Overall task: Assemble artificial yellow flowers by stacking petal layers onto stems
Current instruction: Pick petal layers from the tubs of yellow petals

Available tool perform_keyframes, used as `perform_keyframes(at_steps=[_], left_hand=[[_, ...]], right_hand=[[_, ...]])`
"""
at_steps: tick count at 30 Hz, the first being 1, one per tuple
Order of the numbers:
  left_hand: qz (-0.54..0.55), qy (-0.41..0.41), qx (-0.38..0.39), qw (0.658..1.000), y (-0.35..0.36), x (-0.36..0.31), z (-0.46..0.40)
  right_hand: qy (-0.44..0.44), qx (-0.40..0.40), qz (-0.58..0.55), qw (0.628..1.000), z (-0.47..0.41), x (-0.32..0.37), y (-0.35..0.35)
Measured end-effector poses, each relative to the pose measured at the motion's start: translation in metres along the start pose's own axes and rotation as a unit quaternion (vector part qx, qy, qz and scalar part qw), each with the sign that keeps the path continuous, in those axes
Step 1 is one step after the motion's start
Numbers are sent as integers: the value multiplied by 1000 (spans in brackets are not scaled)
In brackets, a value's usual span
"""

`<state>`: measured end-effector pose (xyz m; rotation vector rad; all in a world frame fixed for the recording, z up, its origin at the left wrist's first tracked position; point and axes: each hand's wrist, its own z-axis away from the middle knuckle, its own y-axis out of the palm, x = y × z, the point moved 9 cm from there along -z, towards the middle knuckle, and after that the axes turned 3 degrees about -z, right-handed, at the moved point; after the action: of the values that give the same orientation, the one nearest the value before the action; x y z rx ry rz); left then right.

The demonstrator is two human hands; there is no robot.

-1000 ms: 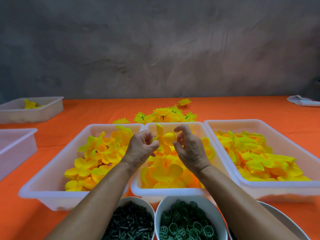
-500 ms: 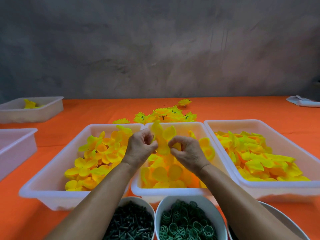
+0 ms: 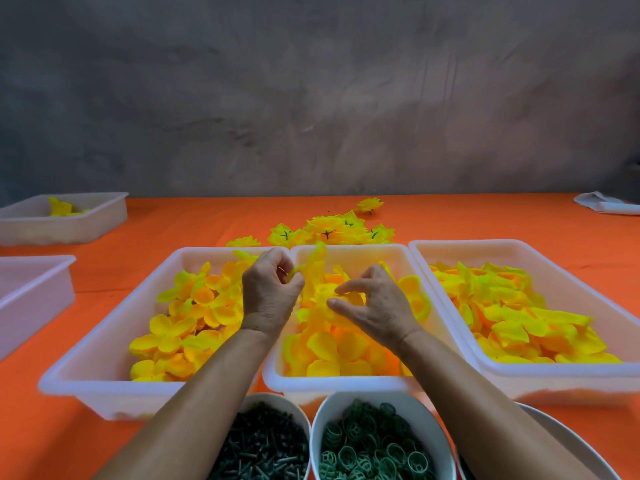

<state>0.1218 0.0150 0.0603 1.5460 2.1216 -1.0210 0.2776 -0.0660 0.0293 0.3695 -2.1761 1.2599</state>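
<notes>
lowered since 0.5 s ago: right hand [image 3: 377,306], now dipping into middle tray [image 3: 346,384] at frame centre, thumb and finger pinching a petal layer [image 3: 323,299] on the heap. left hand [image 3: 270,292] clenched around part-built flower [image 3: 313,265] above it. finished flowers [image 3: 332,230] piled beyond; 3 trays well stocked, so plenty left.

A mottled grey wall [image 3: 311,98] rises behind a table draped in orange cloth [image 3: 173,223].
</notes>
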Motion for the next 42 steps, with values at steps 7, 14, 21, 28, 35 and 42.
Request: perform_keyframes(at_steps=[7, 14, 21, 28, 35, 42], left_hand=[[26, 69, 90, 993, 15, -21, 8], [84, 55, 176, 979, 29, -25, 15], [119, 48, 243, 962, 41, -26, 21], [106, 21, 222, 969, 36, -22, 18], [104, -2, 236, 966, 37, -20, 19], [112, -16, 273, 955, 44, -17, 22]], right_hand=[[-28, 30, -231, 972, 0, 8, 1], [86, 82, -258, 959, 1, -10, 16], [130, 42, -356, 924, -2, -24, 10], [106, 31, -365, 924, 0, -21, 4], [103, 8, -355, 929, -2, -25, 2], [67, 65, -374, 923, -4, -12, 13]])
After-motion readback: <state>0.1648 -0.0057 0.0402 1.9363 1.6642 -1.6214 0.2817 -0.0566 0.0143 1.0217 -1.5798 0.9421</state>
